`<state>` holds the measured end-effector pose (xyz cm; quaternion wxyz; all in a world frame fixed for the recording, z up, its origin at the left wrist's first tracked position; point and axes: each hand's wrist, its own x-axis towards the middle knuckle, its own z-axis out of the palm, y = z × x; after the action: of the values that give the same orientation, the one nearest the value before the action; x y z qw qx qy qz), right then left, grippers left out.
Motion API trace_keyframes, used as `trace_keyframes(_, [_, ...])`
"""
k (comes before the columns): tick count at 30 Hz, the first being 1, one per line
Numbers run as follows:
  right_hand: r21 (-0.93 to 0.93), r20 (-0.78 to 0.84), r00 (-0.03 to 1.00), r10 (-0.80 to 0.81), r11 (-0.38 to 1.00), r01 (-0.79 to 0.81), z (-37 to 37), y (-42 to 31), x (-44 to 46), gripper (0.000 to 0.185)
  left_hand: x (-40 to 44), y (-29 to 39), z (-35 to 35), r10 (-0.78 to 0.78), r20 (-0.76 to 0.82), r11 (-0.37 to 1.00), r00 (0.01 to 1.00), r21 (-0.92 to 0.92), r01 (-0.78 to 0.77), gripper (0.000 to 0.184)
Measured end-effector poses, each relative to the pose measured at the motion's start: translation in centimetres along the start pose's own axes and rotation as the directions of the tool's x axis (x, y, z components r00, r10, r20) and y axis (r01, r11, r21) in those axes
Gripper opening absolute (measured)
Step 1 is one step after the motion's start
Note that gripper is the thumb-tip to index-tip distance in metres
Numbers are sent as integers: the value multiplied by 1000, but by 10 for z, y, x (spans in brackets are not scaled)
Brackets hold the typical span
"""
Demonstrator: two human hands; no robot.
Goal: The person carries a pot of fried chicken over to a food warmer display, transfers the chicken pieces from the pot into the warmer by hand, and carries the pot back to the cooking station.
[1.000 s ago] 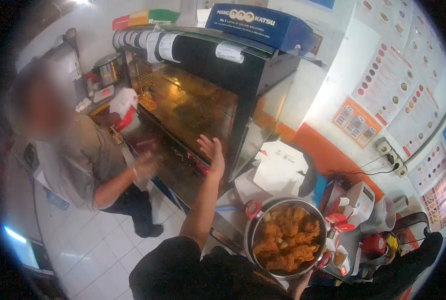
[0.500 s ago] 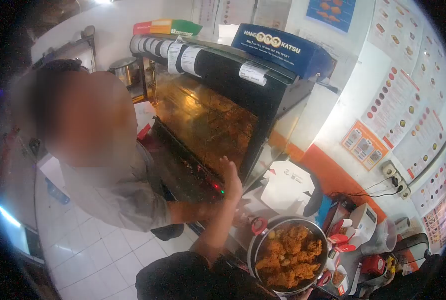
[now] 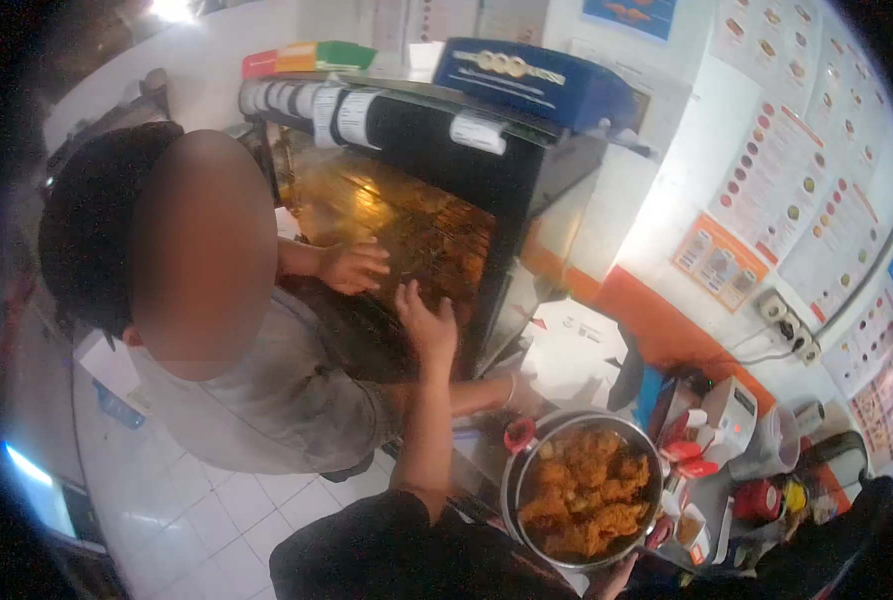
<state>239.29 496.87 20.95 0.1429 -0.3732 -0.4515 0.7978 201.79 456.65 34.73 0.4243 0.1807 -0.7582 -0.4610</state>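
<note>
My left hand (image 3: 428, 325) is raised before the glass of a lit food warmer (image 3: 526, 200), fingers apart, with nothing in it. My right hand (image 3: 614, 578) is at the lower edge of a round steel pot (image 3: 509, 500) and grips it there; part of this hand is hidden. Pieces of breaded fried chicken (image 3: 586, 490) fill the pot, which has a red handle (image 3: 519, 433) at its upper left. A co-worker's hand (image 3: 351, 266) reaches close to my left hand, and their other hand (image 3: 528, 393) is just above the pot.
A co-worker in a grey shirt (image 3: 266, 400) stands close on the left. Behind the pot lies a white carton (image 3: 571, 350). Red-and-white food boxes (image 3: 688, 440), a clear plastic container (image 3: 774, 440) and wall sockets (image 3: 786, 325) with cables are on the right.
My left hand has moved left and slightly up, with its fingers spreading. One hand of the co-worker has appeared before the warmer; their other hand is now nearer the carton.
</note>
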Motion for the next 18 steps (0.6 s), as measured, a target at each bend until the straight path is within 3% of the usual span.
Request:
trace_keyframes(2, [44,14,1000,-1,999,0,-15,10,5,79,13,-9,0,11,-119,998,993,58,-4,45])
trace_keyframes(5, [-15,-134,991,-11,1000,10,2,1,-20,77,22,-15,-2,49,-256,983,965,182,-2,33])
trace_keyframes(6, [80,-8,1000,-10,997,11,-15,14,-3,76,22,-9,-2,58,-215,984,975,177,-19,33])
trace_keyframes(9, [65,-90,995,37,997,-31,-13,10,-8,65,9,18,-7,-38,-223,993,974,100,62,27])
trace_keyframes(11, [39,-95,995,-2,999,5,-2,4,-17,62,-12,28,-16,162,-172,985,972,-33,-170,25])
trace_keyframes(13, [43,-57,998,-10,999,12,0,1,-17,63,-53,51,-40,97,42,961,994,-265,-83,23])
trace_keyframes(15, [2,-91,996,-22,1000,22,4,-2,-20,63,-113,50,-54,81,159,910,984,-415,-7,20])
trace_keyframes(17, [6,-110,994,-6,1000,7,1,0,-17,62,-169,26,-80,68,430,915,900,-387,115,14])
trace_keyframes(18, [7,-125,992,0,1000,1,-1,1,-16,61,-190,13,-93,105,523,958,846,-282,56,11])
